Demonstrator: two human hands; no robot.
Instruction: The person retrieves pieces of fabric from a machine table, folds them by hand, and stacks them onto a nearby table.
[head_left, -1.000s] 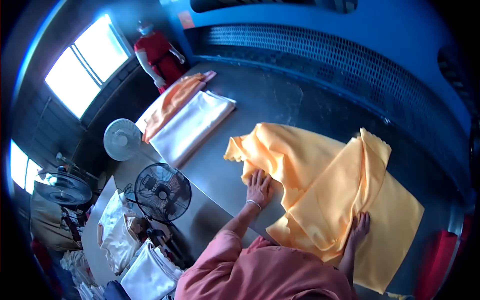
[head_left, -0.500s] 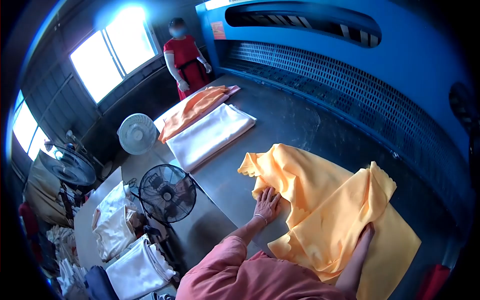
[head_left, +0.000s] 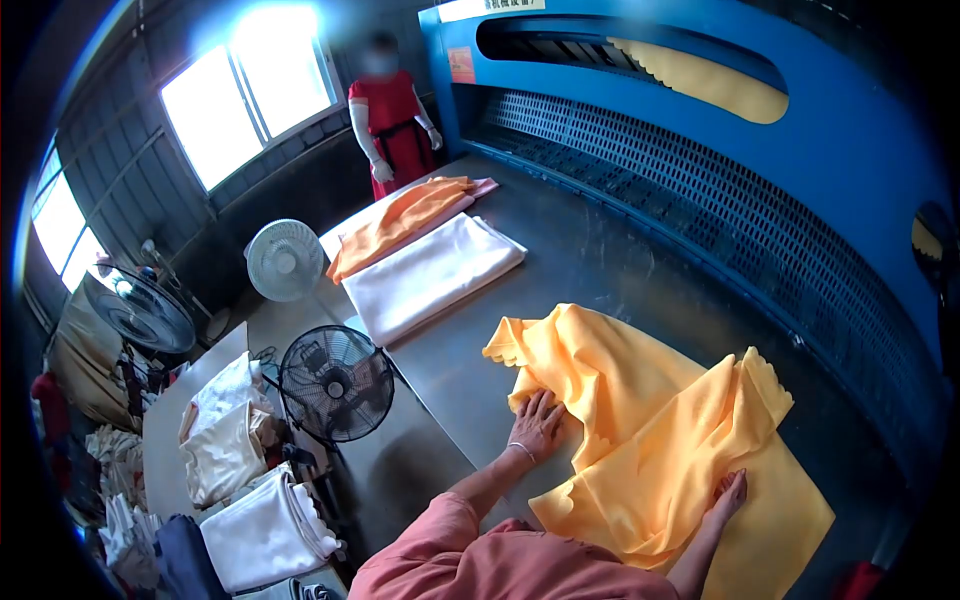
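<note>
A yellow cloth (head_left: 640,440) with scalloped edges lies bunched and partly folded on the grey metal table (head_left: 455,375). My left hand (head_left: 538,425) rests palm down at its left edge, fingers apart and slightly bent over the border. On the right side, my right hand (head_left: 733,494) has its fingers curled against a fold, pinching the fabric. A flatter yellow layer (head_left: 785,515) spreads beneath and beyond that hand.
A blue machine (head_left: 620,75) with a perforated feed bed stands along the table's far side. Folded white cloth (head_left: 440,275) and orange cloth (head_left: 400,225) lie at the left end, near a person in red (head_left: 385,125). A black fan (head_left: 337,385) and white fan (head_left: 285,260) stand left.
My right hand has lifted slightly out of the fold and shows more fully. A yellow scalloped cloth now appears in the machine's upper slot. The view has shifted slightly.
</note>
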